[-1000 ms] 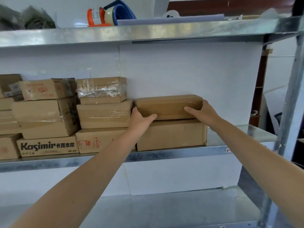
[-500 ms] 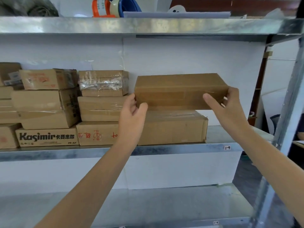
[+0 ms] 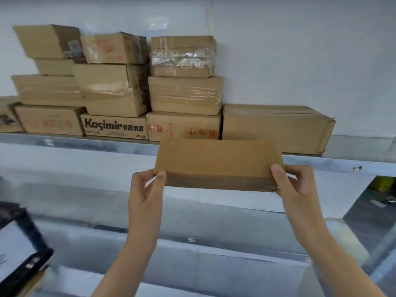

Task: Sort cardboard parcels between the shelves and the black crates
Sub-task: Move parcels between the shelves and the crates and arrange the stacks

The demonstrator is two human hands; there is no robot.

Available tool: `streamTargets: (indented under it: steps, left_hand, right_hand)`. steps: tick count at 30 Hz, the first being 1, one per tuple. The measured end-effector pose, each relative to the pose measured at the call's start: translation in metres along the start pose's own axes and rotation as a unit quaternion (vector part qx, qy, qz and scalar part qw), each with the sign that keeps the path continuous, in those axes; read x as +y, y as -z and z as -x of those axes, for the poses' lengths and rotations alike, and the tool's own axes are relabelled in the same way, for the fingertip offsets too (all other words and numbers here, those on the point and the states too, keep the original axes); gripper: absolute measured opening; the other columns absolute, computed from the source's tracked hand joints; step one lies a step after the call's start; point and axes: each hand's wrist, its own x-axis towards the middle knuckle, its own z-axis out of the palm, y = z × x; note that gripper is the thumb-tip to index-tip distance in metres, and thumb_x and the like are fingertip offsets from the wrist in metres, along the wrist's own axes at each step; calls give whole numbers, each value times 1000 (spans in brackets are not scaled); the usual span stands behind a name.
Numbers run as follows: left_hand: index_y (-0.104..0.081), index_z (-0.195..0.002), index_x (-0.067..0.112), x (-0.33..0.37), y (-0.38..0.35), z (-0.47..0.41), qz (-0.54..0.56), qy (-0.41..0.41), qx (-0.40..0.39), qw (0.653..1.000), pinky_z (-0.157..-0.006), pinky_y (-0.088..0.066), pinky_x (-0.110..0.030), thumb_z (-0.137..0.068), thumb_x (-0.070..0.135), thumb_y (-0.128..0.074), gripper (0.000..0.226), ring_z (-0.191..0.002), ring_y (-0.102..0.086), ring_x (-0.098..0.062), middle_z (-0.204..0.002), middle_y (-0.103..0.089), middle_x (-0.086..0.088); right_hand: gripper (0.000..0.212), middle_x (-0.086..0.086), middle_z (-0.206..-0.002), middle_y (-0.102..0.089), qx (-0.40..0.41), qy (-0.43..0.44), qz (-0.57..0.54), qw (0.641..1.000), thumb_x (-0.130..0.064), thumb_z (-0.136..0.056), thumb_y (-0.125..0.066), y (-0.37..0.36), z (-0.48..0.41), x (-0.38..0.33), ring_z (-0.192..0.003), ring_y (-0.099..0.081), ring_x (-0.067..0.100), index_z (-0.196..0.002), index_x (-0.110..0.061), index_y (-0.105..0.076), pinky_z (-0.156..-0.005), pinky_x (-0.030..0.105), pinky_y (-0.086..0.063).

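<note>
One shelf (image 3: 85,142) is carrying stacked boxes (image 3: 113,88). In front of it, below its edge, a parcel (image 3: 218,161) is hanging in the air, the left hand (image 3: 145,189) and right hand (image 3: 295,185) gripping its opposite ends.

Left hand (image 3: 146,189) and right hand (image 3: 296,183), each in pinching grip.

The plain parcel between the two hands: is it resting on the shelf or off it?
Off it. The left hand and right hand grip the parcel by its ends, in the air before the shelf edge.
</note>
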Motion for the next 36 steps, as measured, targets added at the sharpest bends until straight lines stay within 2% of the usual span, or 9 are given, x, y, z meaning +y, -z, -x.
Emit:
streamTargets:
  steps: [6,10,14,19,22,25,30,33,36]
  left_hand:
    - [-64,-80,35,-29,78,26,-63,69,90,992,-97,-49,-34,-72,65,-69,32,-104,-69,-6,-96,-74,14]
    - [-66,-85,34,-27,128,39,-139,81,129,978,-89,-51,-31,-77,65,-68,33,-95,-68,-1,-93,-72,16]
    - [-72,-98,43,-19,173,48,-160,89,160,970,-82,-52,-21,-92,42,-65,9,-95,-67,2,-100,-73,19]
    - [-71,-117,29,-3,232,66,-207,74,221,950,-78,-48,-4,-96,28,-62,23,-100,-65,7,-107,-73,19]
    - [-71,-113,30,3,263,81,-245,82,272,927,-86,-53,-17,-97,19,-61,22,-100,-66,1,-108,-72,9]
    - [-68,-105,38,8,285,95,-276,85,306,907,-91,-51,-27,-96,13,-61,28,-101,-65,-7,-109,-68,3]
    - [-70,-102,32,16,315,105,-279,76,354,890,-86,-54,-23,-95,3,-61,32,-94,-66,-8,-105,-69,0]
    - [-73,-98,31,20,334,106,-252,88,383,884,-78,-53,-18,-98,4,-55,32,-96,-68,-13,-101,-72,3]
    - [-75,-98,30,23,355,106,-237,107,396,881,-82,-47,-21,-101,10,-51,31,-101,-67,-13,-99,-73,5]
  right_hand:
    - [63,-14,-117,-56,-69,-66,14,995,-58,-81,-60,-58,41,45,-110,-58,10,-135,-30,-48,-92,37,-51]
    - [44,-16,-108,-50,-165,-66,50,983,-63,-82,-55,-97,60,62,-96,-56,-5,-117,-38,-62,-84,22,-45]
    - [17,-19,-108,-55,-247,-60,70,965,-55,-84,-61,-141,68,68,-89,-54,-20,-96,-44,-59,-72,8,-39]
    - [20,-24,-103,-60,-350,-39,66,934,-39,-85,-73,-202,85,63,-80,-59,-21,-98,-36,-58,-63,-1,-41]
    - [23,-16,-104,-65,-398,-36,38,916,-37,-84,-73,-234,101,55,-87,-60,-17,-99,-27,-60,-67,8,-44]
    - [28,-16,-100,-66,-410,-43,13,911,-55,-81,-64,-263,122,44,-98,-62,-1,-92,-30,-58,-76,21,-45]
    - [42,-5,-86,-65,-409,-102,-24,907,-64,-79,-59,-306,144,39,-91,-65,22,-83,-22,-56,-89,51,-55]
    - [45,-5,-88,-69,-428,-117,-31,896,-63,-71,-69,-328,153,39,-91,-68,18,-87,-22,-59,-90,52,-55]
    - [32,-11,-95,-71,-462,-108,-28,880,-45,-76,-76,-350,159,37,-89,-69,4,-100,-28,-62,-88,40,-57]
